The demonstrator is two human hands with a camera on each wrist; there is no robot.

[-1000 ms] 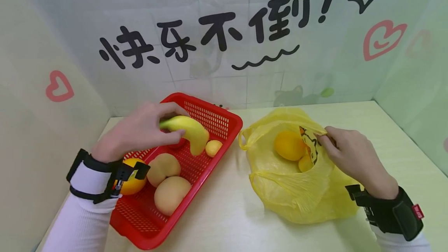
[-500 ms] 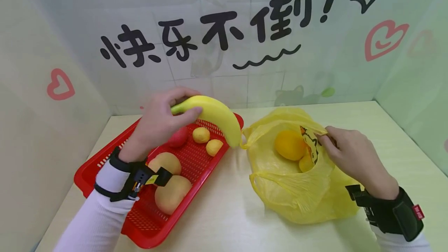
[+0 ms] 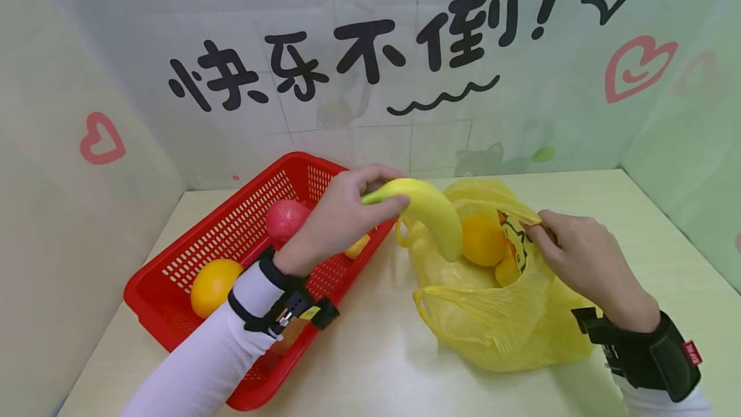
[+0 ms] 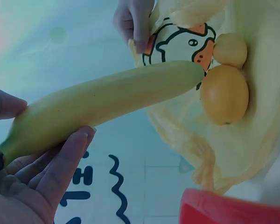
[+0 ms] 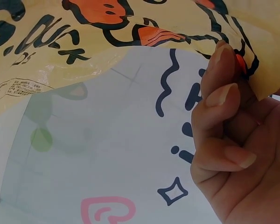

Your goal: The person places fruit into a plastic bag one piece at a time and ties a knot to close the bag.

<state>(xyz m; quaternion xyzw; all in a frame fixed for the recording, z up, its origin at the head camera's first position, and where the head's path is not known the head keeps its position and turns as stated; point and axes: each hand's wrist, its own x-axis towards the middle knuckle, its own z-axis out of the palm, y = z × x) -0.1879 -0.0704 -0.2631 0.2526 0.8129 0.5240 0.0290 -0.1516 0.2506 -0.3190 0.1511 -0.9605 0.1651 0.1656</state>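
Note:
A yellow banana [image 3: 431, 211] hangs by its stem end from my left hand [image 3: 347, 211], pinched between thumb and fingers. Its free tip reaches over the left rim of a yellow plastic bag [image 3: 492, 320]. In the left wrist view, the banana [image 4: 107, 95] stretches from my fingers toward the bag's mouth. My right hand [image 3: 590, 256] pinches the bag's right rim and holds the mouth wide. Inside the bag lie an orange-yellow round fruit [image 3: 483, 241] and a smaller yellow fruit [image 3: 507, 271]. The right wrist view has the bag's printed side [image 5: 98, 42] beside curled fingers [image 5: 214, 107].
A red perforated basket [image 3: 150, 282] stands left of the bag, under my left forearm. It holds an orange [image 3: 214, 287], a dark pink round fruit [image 3: 286, 219] and a small yellow fruit [image 3: 357, 247]; my arm hides other contents. Printed walls [image 3: 370, 108] border the table [image 3: 393, 352].
My left hand has lifted the banana out of the basket and carried it right to the bag's mouth. The right hand keeps its hold on the bag, nearly still.

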